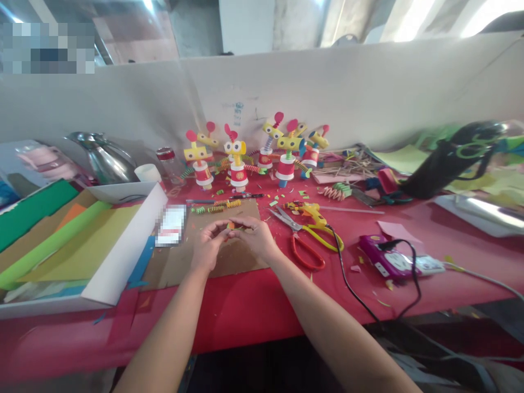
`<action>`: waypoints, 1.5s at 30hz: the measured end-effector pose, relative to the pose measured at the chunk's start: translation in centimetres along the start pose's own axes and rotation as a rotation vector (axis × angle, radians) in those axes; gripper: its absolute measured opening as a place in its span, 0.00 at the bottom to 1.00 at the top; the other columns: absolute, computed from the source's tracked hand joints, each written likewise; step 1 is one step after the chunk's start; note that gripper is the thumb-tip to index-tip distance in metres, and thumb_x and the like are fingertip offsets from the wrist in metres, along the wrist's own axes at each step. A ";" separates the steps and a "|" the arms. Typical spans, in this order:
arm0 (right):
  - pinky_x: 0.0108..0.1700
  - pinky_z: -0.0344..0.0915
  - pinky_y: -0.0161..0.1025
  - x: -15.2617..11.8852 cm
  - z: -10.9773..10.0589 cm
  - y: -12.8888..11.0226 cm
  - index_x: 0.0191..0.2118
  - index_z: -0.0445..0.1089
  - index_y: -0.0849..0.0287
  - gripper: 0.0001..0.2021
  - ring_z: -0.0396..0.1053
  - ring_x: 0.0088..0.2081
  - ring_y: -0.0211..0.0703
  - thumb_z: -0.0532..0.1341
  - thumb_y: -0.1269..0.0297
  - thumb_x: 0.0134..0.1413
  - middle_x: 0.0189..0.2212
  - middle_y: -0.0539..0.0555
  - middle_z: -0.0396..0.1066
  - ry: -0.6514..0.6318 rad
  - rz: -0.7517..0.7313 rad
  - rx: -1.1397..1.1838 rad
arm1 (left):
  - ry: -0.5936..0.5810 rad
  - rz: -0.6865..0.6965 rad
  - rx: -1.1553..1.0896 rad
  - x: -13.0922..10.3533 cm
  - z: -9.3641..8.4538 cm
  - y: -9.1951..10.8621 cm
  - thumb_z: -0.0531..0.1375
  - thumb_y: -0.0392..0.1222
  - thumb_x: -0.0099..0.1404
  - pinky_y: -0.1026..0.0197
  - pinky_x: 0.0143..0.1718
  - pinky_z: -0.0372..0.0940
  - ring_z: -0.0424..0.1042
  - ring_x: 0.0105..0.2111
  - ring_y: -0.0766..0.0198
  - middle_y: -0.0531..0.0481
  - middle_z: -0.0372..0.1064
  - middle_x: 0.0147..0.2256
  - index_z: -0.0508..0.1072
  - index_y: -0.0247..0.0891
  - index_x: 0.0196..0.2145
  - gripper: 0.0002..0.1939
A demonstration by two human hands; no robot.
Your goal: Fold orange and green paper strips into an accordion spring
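Over a brown cardboard sheet (241,262), my left hand (208,243) and my right hand (254,236) meet with fingers pinched. Between their fingertips is a small piece of orange and green paper (231,225), mostly covered by the fingers. Just beyond the hands lie folded paper springs (216,208) in yellow, green and red, and a dark pen (245,196). To the right of my right hand rest red-handled scissors (305,252) and a yellow glue gun (314,214). Several paper-cup figures (238,174) with spring arms stand farther back.
At left a white box (123,267) holds coloured paper, with a phone (171,225) beside it. A purple power strip (382,256) trails cords at right. Behind stand a metal jug (102,158), a glass bottle (167,164) and a black flask (446,158), before a white partition (347,93).
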State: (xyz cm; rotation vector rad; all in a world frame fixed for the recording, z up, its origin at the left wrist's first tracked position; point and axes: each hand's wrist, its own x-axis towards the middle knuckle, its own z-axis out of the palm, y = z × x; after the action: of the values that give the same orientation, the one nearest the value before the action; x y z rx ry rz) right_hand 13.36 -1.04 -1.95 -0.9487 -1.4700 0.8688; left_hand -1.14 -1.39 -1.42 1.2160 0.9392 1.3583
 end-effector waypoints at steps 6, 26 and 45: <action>0.43 0.67 0.39 0.2 -0.1 0.4 0.42 0.77 0.52 0.13 0.72 0.39 0.43 0.66 0.68 0.48 0.36 0.52 0.75 -0.017 -0.005 0.017 | -0.040 -0.065 -0.109 0.2 0.0 0.2 0.69 0.40 0.50 0.65 0.35 0.64 0.71 0.30 0.68 0.52 0.74 0.31 0.74 0.38 0.36 0.14; 0.48 0.64 0.42 -0.6 0.3 -0.3 0.40 0.72 0.57 0.11 0.67 0.43 0.45 0.56 0.76 0.54 0.39 0.56 0.70 0.017 -0.221 -0.289 | -0.035 -0.136 -0.235 0.2 0.4 0.2 0.70 0.38 0.48 0.66 0.34 0.64 0.71 0.29 0.69 0.55 0.72 0.29 0.67 0.40 0.37 0.21; 0.47 0.59 0.46 -0.7 0.1 -0.6 0.42 0.70 0.57 0.12 0.64 0.44 0.50 0.55 0.76 0.55 0.42 0.57 0.72 0.012 -0.258 -0.514 | -0.072 -0.201 -0.235 0.3 -0.3 -0.1 0.70 0.37 0.47 0.63 0.37 0.64 0.71 0.34 0.66 0.50 0.76 0.36 0.79 0.42 0.40 0.20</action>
State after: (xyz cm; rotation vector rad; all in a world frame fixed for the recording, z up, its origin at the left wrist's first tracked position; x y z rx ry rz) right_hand 13.27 -1.93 -1.70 -1.0969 -1.7992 0.2967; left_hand -1.41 -1.01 -1.55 0.9593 0.8038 1.2184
